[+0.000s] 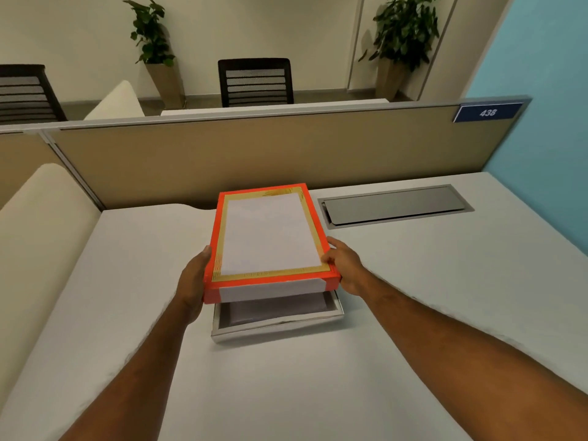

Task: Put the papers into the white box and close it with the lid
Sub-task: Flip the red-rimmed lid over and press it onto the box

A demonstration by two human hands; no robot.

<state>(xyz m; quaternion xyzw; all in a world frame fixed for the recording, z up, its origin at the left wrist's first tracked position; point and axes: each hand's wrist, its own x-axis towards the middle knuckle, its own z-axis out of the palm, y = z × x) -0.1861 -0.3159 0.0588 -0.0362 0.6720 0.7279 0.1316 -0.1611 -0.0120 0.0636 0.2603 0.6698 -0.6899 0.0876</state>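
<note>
Both hands, left hand (pixel 192 276) and right hand (pixel 345 265), grip the orange-edged lid (pixel 270 237) by its side edges above the white box (pixel 276 327), bare bench (pixel 413 297) all round.

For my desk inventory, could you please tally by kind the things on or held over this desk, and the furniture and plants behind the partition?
Lid, orange-edged, held in left hand and right hand: 1
White box: 1
Papers stack inside: 1
Chairs: 2
Potted plants: 2
Total: 7
</note>
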